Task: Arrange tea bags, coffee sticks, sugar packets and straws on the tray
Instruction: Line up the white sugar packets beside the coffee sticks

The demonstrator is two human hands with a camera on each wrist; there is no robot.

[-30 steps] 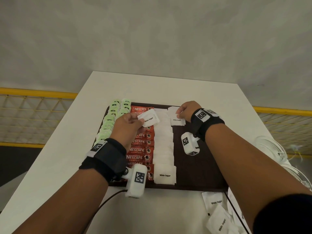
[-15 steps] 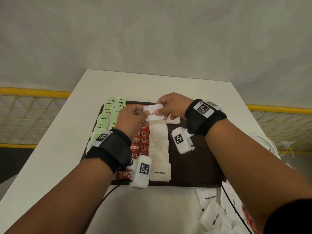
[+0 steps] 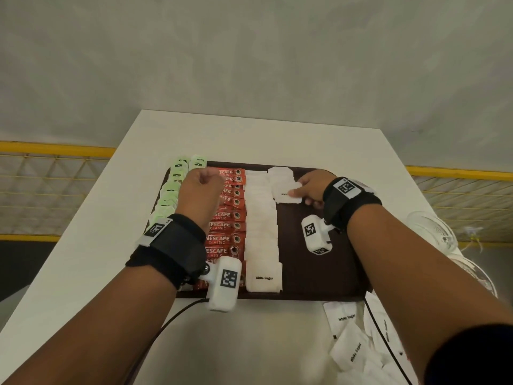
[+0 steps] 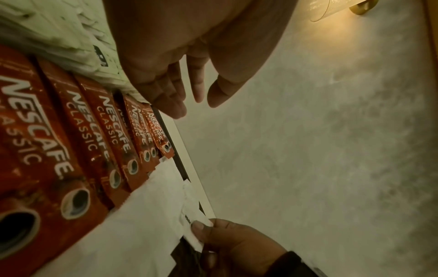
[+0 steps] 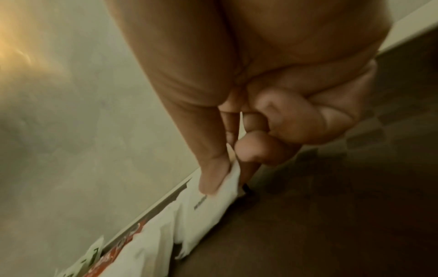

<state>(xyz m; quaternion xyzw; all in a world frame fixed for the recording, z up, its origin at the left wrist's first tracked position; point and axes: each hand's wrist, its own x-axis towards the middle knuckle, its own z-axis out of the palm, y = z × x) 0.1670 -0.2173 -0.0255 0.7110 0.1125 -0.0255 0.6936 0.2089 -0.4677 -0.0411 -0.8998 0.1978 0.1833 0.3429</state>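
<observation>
A dark brown tray (image 3: pixel 319 273) holds a column of green tea bags (image 3: pixel 169 195), a column of red coffee sticks (image 3: pixel 224 226) and a column of white sugar packets (image 3: pixel 261 232). A second sugar column starts at the tray's far end. My right hand (image 3: pixel 311 187) pinches one sugar packet (image 3: pixel 286 197) at the near end of that short column; the right wrist view shows thumb and forefinger on the packet (image 5: pixel 213 202). My left hand (image 3: pixel 198 187) hovers over the tea bags and coffee sticks. In the left wrist view its fingers (image 4: pixel 189 90) hang relaxed and hold nothing.
Loose sugar packets (image 3: pixel 349 354) lie on the white table (image 3: pixel 249 134) just off the tray's near right corner. A clear plastic item (image 3: pixel 433 229) sits at the table's right edge. The tray's right half is bare. Yellow railings flank the table.
The sugar packet passed from my left hand to my right hand, which carried it right to the second column. My left hand let go and drew back left.
</observation>
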